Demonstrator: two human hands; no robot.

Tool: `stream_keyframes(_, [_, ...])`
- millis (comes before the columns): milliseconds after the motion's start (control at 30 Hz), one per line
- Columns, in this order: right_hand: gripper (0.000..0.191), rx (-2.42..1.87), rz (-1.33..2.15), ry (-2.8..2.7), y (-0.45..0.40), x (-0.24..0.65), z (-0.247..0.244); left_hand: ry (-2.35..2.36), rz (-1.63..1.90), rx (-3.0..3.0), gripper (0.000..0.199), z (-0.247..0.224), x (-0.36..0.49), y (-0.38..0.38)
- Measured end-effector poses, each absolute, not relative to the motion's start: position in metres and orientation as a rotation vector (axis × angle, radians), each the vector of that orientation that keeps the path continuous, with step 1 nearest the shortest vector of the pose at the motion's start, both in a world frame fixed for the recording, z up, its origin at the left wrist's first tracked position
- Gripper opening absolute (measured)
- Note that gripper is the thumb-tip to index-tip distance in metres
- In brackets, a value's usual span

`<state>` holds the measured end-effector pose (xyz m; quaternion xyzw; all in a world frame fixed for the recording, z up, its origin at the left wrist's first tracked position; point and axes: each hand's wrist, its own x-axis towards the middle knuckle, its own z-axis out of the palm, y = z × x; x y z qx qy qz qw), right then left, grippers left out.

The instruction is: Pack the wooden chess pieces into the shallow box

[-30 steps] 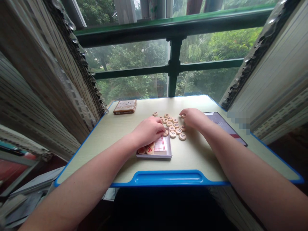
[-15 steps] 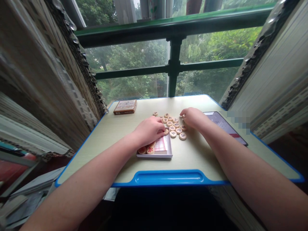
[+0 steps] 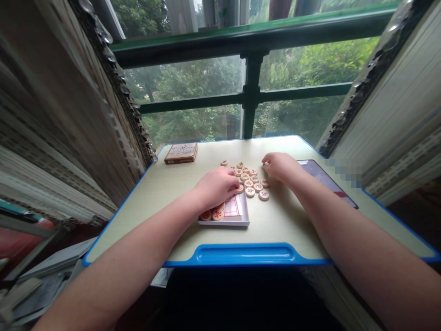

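My left hand reaches over a shallow white box, its fingertips closed on a round wooden piece at the box's top corner. Inside the box are pieces with red characters and a folded sheet with red lines. Several round pieces with dark characters lie on the table between my hands. My right hand is at the right of these, its thumb and fingers pinched together around a piece that is mostly hidden.
A flat brown box lies at the table's back left. A dark tablet rests under my right forearm. The pale table has a blue rim, with a blue tray at the front. Behind stands a green window railing.
The whole view has shifted slightly, moving the table and box a little to the right in the picture. Both hands keep almost the same places and their grips look unchanged.
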<state>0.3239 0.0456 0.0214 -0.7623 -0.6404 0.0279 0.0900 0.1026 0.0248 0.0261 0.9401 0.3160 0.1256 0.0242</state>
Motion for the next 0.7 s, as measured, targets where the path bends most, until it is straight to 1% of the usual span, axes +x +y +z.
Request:
stream_keyframes(100, [0.029,-2.147,0.058,-1.883,0.04,0.319,0.027,0.964,0.391,2.918,0.019,0.027,0.102,0.024])
stream_keyframes(300, [0.025,-1.747,0.034,-1.908,0.026,0.307,0.042,0.959,0.389,2.966,0.02,0.027,0.101,0.025])
stream_keyframes(467, [0.021,-1.683,0.007,-1.902,0.024,0.305,0.043,0.938,0.414,2.966,0.02,0.025,0.102,0.026])
stream_keyframes(700, [0.02,-1.596,0.13,-1.916,0.024,0.302,0.038,0.948,0.434,2.929,0.019,0.025,0.102,0.025])
